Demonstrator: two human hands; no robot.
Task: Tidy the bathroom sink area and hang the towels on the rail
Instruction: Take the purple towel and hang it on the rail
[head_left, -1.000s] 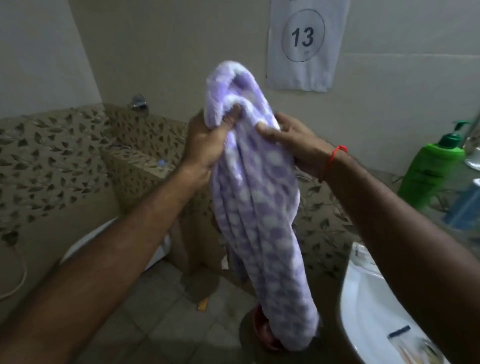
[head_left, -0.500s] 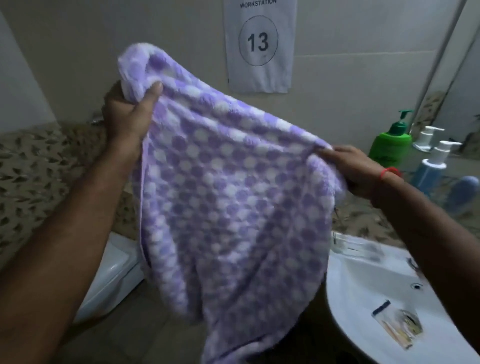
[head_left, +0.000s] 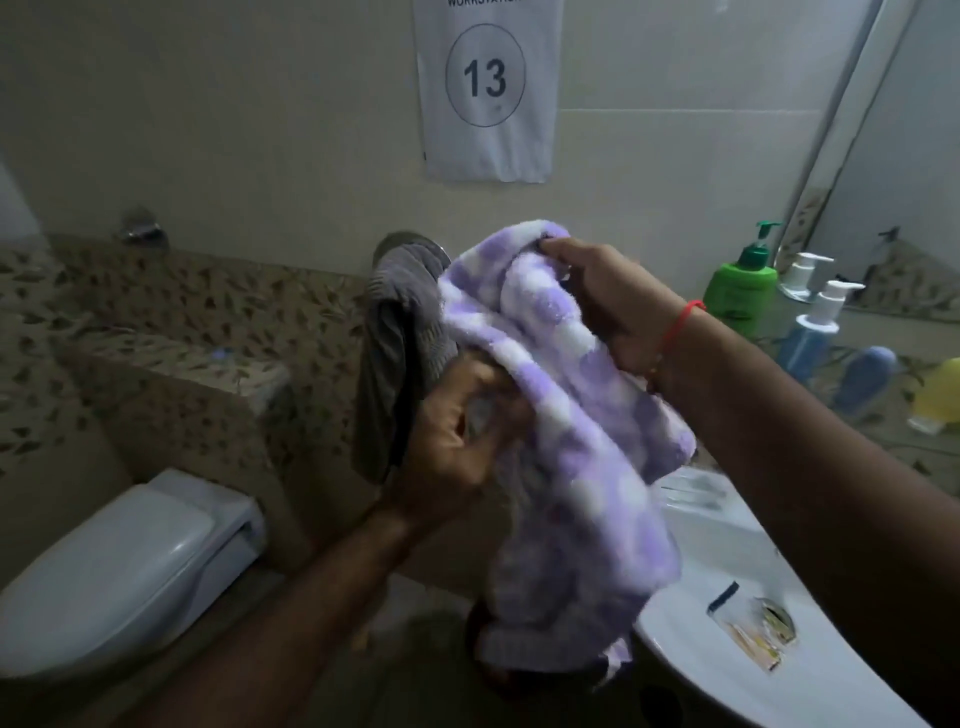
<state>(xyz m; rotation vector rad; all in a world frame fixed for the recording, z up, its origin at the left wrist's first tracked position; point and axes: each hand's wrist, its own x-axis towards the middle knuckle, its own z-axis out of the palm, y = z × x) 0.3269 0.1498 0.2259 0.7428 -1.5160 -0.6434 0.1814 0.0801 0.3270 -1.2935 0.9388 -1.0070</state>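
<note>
Purple-white towel (head_left: 566, 415) is hanging bunched between both hands at frame centre, its lower end drooping past the left rim of the sink (head_left: 727, 691), over the floor gap. Left hand (head_left: 457, 441) is gripping the towel mid-length, fingers closed around a fold, blurred. Right hand (head_left: 608, 306) is pinching the top edge, thumb and fingers clamped on the fabric, red thread (head_left: 680, 327) sitting on the wrist.

Nearest on the right, the sink basin is holding a small packet (head_left: 748, 629) lying just beside the drain (head_left: 776, 616). Nearest on the left, toilet (head_left: 124, 561) is sitting with lid down; open floor is showing between toilet and sink, mostly crossed by the left forearm.

Behind the hands, grey towel (head_left: 400, 353) is hanging from a wall fitting, its right edge overlapped by the purple towel; contact unclear. Patterned tile ledge (head_left: 171, 353) is running left of it, top mostly bare.

Far right, green pump bottle (head_left: 740, 291), blue pump bottle (head_left: 813, 332) and a yellow item (head_left: 937, 395) are standing on the counter near the mirror edge. On the back wall, paper sign (head_left: 485, 88) is reading 13; free wall space is showing left of it.
</note>
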